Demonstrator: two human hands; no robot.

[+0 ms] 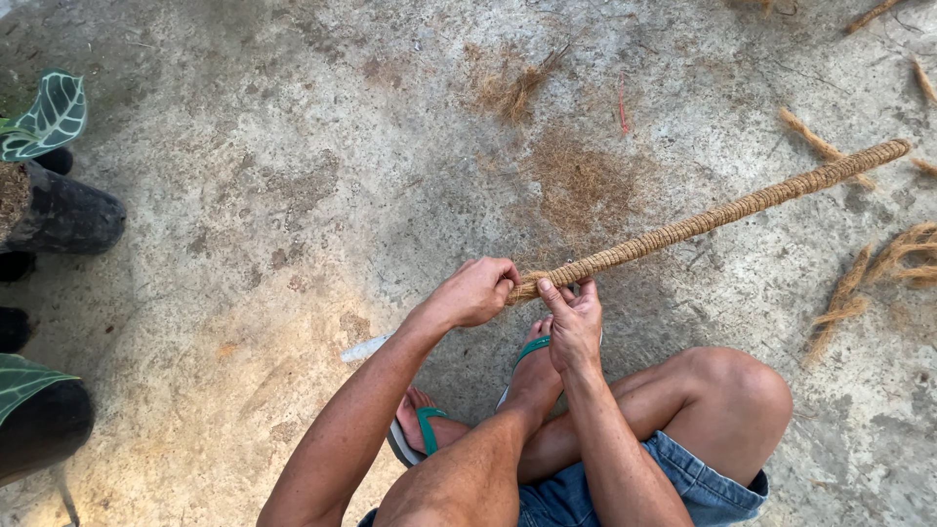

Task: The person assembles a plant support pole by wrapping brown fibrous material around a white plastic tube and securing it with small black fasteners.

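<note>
Concrete floor; both hands [527, 303] apparently grip the rope-wrapped pole's [722, 215] near end.

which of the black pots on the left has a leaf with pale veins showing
The upper black pot, lying tilted near the top left edge: a dark green leaf with pale veins sits above it. The lower pot shows a plainer green leaf.

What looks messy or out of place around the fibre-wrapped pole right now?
Loose coir is scattered over the concrete floor: a fibre patch above the pole, and stray tufts to its right. Near the left hand and right hand, the wrapping looks frayed and unfinished.
</note>
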